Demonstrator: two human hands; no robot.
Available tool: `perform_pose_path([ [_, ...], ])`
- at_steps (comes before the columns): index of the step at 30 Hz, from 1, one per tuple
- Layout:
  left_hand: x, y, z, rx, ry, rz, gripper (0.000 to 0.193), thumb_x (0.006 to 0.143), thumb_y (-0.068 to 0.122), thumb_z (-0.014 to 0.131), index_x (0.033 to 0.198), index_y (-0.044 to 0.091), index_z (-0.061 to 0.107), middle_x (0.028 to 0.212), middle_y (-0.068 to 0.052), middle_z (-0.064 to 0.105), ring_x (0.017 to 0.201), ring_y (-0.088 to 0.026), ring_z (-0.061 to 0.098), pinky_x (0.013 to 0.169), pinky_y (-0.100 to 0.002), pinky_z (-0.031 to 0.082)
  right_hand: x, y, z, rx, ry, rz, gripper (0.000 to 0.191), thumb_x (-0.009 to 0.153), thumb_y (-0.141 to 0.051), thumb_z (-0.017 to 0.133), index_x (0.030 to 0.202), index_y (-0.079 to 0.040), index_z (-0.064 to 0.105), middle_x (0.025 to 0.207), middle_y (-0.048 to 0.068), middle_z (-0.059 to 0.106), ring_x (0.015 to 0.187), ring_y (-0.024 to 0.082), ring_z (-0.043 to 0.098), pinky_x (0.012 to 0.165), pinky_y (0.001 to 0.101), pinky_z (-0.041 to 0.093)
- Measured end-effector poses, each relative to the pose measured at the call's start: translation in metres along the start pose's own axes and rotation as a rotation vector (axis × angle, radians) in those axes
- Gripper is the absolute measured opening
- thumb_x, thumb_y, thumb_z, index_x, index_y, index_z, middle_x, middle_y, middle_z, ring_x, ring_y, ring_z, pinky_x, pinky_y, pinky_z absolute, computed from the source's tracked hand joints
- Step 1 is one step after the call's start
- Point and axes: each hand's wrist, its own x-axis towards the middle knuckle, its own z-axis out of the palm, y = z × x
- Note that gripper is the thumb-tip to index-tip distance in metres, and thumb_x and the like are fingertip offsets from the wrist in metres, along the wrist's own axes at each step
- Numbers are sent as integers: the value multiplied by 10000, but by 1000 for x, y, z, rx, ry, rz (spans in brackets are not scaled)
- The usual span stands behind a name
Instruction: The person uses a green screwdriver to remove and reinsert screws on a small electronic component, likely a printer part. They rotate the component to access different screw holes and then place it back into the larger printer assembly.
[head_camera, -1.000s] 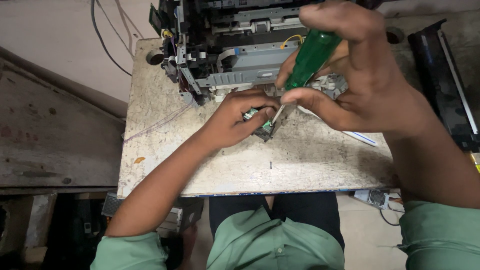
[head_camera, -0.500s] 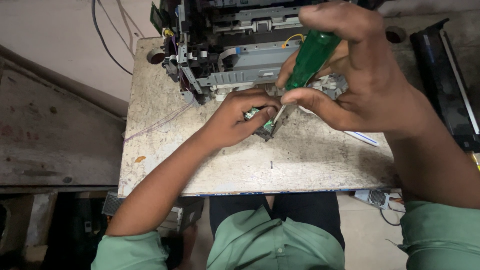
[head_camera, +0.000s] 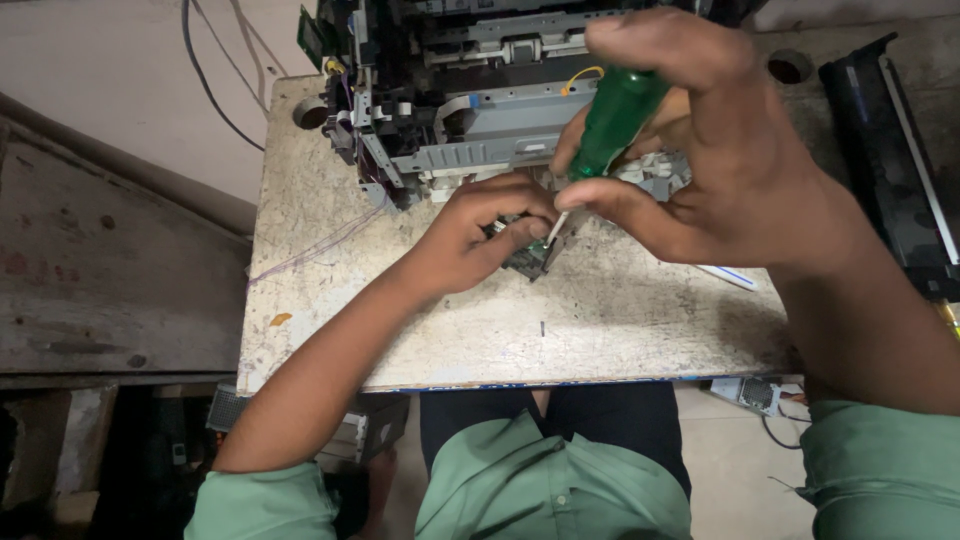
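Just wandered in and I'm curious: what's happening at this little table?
A person in a green shirt sits at a scuffed white table. The right hand holds a green-handled screwdriver, tip down on a small dark part that the left hand steadies on the tabletop. Behind the hands stands an opened-up printer with its insides exposed, and a long black cartridge lies to the right.

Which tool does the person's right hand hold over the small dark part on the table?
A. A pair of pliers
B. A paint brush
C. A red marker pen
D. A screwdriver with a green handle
D: the right hand grips a green-handled screwdriver whose tip meets the small dark part, which the left hand holds.
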Motion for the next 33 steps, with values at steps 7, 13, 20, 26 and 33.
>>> perform_pose_path([
  [7,-1,-5,1,-37,-13,12,67,994,44,694,1059,32,684,1017,-71,702,978,-184,677,901,-360,550,-2,-3,0,-33,9,34,841,988,-47,812,1518,-3,162,1434,259,395,1108,306,749,889,331,622],
  [13,-3,-9,1,-59,-12,2,155,974,8,691,1128,24,704,1117,-93,688,1053,-190,695,937,-343,586,-7,-6,1,0,5,82,820,1009,-46,806,1537,-17,179,1524,230,346,1119,295,744,875,310,622],
  [20,-4,-9,0,-106,-36,-44,188,974,-10,659,1147,36,716,1177,-100,676,1068,-173,714,968,-311,624,-4,-11,1,-69,34,96,803,1033,-120,829,1547,-10,222,1490,225,407,1105,261,755,885,291,620],
  [26,-2,-6,4,-55,-25,4,159,978,19,694,1133,36,725,1172,-95,689,1087,-192,695,981,-333,599,2,-23,0,-351,97,89,836,887,-369,885,1429,53,408,1399,238,556,1019,281,747,805,315,633],
  [33,1,2,-1,26,-47,51,146,971,-27,668,1099,20,720,1122,-99,685,1077,-219,704,973,-337,588,-1,-23,-11,-308,59,129,674,994,-277,787,1474,18,416,1409,174,633,1142,233,753,913,291,607],
])
